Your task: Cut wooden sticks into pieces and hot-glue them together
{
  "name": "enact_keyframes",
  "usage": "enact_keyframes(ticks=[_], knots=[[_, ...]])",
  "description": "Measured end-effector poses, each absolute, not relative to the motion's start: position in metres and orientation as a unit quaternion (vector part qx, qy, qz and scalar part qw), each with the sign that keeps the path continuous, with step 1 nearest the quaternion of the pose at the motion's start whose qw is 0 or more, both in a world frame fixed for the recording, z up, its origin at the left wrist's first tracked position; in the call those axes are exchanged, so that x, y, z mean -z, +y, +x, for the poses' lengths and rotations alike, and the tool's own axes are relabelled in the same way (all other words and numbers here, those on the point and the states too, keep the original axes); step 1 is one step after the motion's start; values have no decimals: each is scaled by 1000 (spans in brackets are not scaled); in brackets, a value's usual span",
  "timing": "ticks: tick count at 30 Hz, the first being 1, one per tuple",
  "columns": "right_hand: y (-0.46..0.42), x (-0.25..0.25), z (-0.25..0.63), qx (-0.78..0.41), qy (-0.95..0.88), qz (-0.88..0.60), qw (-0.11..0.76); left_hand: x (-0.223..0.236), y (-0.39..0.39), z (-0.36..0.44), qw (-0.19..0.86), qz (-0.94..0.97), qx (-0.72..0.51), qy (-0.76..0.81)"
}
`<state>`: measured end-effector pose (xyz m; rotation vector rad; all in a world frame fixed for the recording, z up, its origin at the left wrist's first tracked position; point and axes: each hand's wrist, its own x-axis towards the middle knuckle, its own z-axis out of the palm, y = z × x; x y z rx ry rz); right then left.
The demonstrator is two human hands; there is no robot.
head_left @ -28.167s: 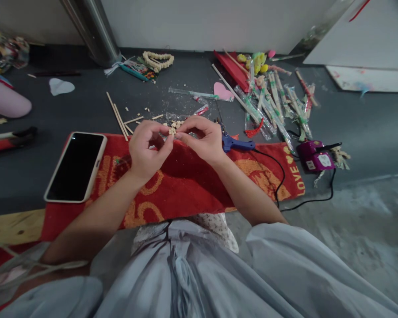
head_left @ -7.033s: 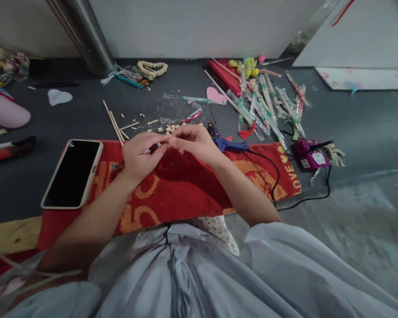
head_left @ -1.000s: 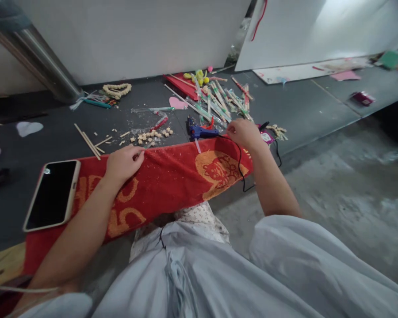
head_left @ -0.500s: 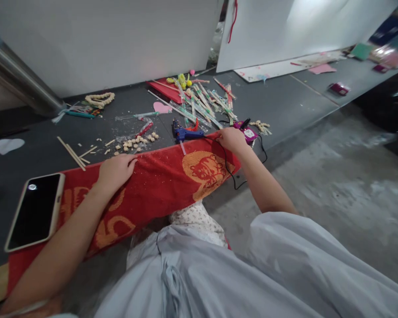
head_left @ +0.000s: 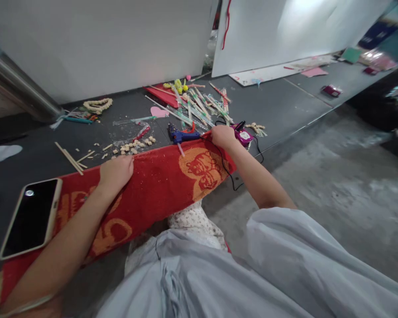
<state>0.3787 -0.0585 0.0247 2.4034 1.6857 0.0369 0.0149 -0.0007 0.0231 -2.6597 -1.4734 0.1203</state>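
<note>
A red towel (head_left: 155, 179) with orange patterns hangs over the front edge of the dark table, dotted with small pale crumbs. My left hand (head_left: 116, 171) is closed on its upper edge, left of the middle. Farther right, my right hand (head_left: 223, 136) grips the same edge, fingers curled over the cloth. Between my hands a blue glue gun (head_left: 185, 135) lies at the towel's edge, its clear glue stick pointing down onto the cloth. A phone (head_left: 31, 217) in a pale case rests on the towel's left part. Beside my right hand sits a purple device (head_left: 243, 136) with a black cord.
Small wooden pieces (head_left: 135, 145) and thin sticks (head_left: 69, 158) lie behind the towel. Wrapped sticks (head_left: 199, 105) are heaped farther back, near a pink paper heart (head_left: 159, 111). A metal post (head_left: 23, 86) stands left, and white boards (head_left: 119, 42) line the back.
My left hand's fingers have closed more tightly on the towel, which looks pulled flatter between my hands. The whole view has shifted slightly.
</note>
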Motion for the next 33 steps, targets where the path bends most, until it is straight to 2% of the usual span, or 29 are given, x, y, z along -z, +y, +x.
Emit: enact_keyframes(ticks=[10,19,24,33], knots=[[-27,-26,378,-9,571,814,108,-22,7,17,53,-866,-37,-497],[-33,-46,369,-16,572,813,110,-25,1,-3,13,-869,14,-495],[-32,-62,328,-44,624,779,34,-24,8,-20,-4,-834,52,-549],[5,-65,226,14,730,680,-72,-16,20,-42,-19,-783,88,-615]])
